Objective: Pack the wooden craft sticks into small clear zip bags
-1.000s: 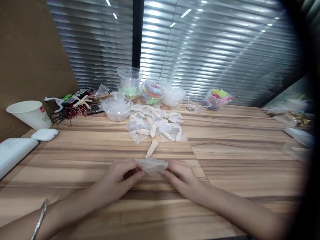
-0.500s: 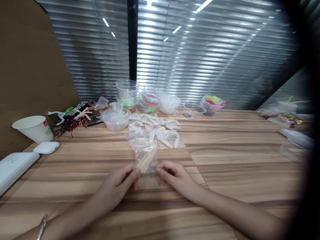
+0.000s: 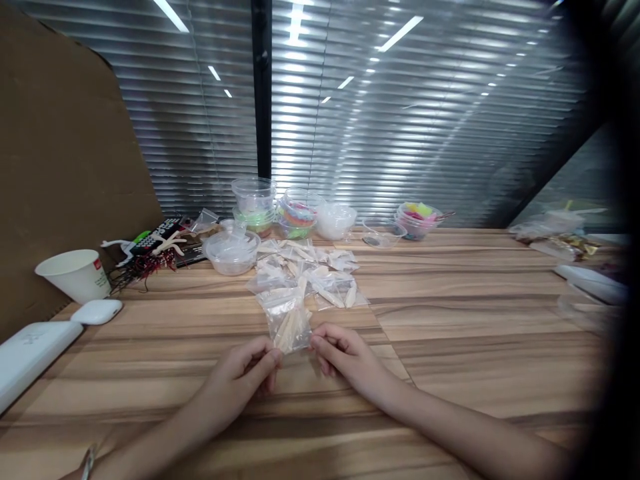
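A clear zip bag (image 3: 290,327) with pale wooden-looking pieces inside lies between my hands, tilted slightly to the left. My left hand (image 3: 250,368) pinches its lower left corner between thumb and fingers. At the lower right corner, the thumb and forefinger of my right hand (image 3: 343,350) are closed on the bag's edge. Just beyond it, several similar clear bags (image 3: 327,283) with pale pieces lie in an overlapping pile.
Behind the pile stand clear tubs (image 3: 233,252), stacked tubs with coloured contents (image 3: 299,213) and a bowl of bright pieces (image 3: 419,219). A paper cup (image 3: 77,275), white case (image 3: 97,311) and white box (image 3: 37,350) are left. Plastic packets (image 3: 560,237) lie right.
The view has tipped upward a little, so the table items appear lower. The held bag has turned slightly, its top leaning left, and both hands still pinch its lower corners.
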`<state>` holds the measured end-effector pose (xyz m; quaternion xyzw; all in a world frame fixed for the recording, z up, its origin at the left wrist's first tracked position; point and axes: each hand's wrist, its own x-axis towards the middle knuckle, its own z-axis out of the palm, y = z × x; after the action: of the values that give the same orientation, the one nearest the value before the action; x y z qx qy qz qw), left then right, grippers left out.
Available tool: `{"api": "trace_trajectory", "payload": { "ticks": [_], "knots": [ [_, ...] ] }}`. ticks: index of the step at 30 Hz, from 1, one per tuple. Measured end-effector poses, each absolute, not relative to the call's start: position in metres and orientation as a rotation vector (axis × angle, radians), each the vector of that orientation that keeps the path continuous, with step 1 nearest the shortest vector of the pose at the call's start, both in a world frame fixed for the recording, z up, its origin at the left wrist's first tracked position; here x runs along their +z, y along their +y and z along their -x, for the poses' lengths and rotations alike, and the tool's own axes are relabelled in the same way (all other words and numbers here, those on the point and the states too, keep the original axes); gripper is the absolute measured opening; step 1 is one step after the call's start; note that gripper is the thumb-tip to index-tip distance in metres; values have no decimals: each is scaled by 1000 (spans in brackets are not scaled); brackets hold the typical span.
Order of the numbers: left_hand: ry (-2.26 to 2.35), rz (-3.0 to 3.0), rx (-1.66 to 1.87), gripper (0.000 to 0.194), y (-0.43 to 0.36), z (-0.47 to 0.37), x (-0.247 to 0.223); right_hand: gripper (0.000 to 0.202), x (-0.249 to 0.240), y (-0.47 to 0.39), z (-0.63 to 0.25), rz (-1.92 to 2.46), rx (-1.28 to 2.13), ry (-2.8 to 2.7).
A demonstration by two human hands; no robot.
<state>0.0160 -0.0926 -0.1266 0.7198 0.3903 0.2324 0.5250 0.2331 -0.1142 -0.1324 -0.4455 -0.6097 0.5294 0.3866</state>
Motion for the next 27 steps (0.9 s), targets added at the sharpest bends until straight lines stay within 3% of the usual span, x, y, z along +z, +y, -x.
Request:
{"api": "trace_trajectory", "payload": {
  "ticks": [10, 15, 17, 19, 23, 27],
  "knots": [
    [919, -1492, 679, 37, -78, -9, -142, 28, -141, -77, -263, 962, 1458, -808],
    [972, -1749, 637, 36, -80, -7, -131, 61, -143, -70, -265, 991, 1590, -774],
    [1025, -1861, 661, 31, -78, -4, -125, 74, -148, -73, -261, 1038, 1466, -964],
    [1071, -1855, 737, 29, -72, -1, -122, 75, -151, -79, -257, 1092, 1204, -1326],
    [1146, -1839, 874, 31, -50, 9, -122, 57, -143, -98, -252, 1102, 488, -2183],
    [1174, -1964, 920, 34, -13, 21, -118, 36, -132, -106, -248, 987, 287, -2499]
  ]
}}
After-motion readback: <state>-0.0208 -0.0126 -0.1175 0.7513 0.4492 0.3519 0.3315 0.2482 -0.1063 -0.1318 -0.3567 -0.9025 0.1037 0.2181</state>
